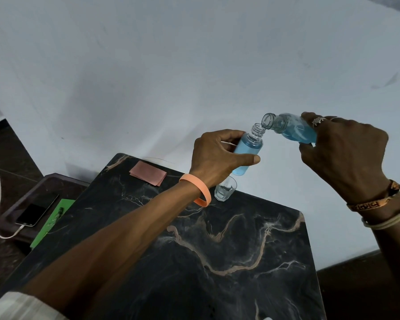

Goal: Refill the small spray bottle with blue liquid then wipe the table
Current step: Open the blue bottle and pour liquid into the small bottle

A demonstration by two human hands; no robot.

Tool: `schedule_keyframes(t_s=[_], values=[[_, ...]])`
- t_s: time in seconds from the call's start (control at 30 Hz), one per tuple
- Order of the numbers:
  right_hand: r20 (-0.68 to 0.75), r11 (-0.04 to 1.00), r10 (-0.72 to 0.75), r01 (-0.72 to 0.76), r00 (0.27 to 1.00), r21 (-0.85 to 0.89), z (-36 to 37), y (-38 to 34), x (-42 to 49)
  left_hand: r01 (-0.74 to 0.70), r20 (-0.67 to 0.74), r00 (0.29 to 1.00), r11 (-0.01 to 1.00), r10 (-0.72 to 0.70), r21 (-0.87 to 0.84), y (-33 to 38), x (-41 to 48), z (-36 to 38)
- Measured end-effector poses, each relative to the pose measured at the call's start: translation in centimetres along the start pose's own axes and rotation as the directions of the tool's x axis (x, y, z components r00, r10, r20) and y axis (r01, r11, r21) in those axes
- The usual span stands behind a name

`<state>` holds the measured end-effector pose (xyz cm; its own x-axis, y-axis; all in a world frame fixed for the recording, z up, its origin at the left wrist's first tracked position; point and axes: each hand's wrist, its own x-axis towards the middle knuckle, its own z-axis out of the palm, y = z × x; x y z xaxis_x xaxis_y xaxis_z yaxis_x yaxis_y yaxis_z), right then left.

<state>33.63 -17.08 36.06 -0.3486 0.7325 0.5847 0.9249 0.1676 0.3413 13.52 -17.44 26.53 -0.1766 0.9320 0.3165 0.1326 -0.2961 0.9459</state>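
My left hand (pixel 217 153) grips the small clear spray bottle (pixel 248 148), uncapped and nearly full of blue liquid, above the far edge of the dark marble table (pixel 194 250). My right hand (pixel 342 148) holds a larger clear bottle (pixel 289 127) with blue liquid, tipped almost level. Its open mouth rests at the small bottle's neck. A folded pink cloth (pixel 148 173) lies at the table's far left corner.
A small clear glass (pixel 225 188) stands on the table just below my left hand. To the left, a lower dark stand holds a phone (pixel 36 210) on a white cable and a green card (pixel 52 224). A pale wall rises behind.
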Motion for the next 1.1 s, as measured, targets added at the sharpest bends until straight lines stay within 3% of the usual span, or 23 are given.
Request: schedule_keyframes(t_s=[1.1], values=[[-0.035,1.0,-0.016,0.017,0.999,0.014,0.21,0.08,0.03,0.011,-0.006,1.0,1.0,-0.011,-0.029,0.13,-0.15,-0.02]])
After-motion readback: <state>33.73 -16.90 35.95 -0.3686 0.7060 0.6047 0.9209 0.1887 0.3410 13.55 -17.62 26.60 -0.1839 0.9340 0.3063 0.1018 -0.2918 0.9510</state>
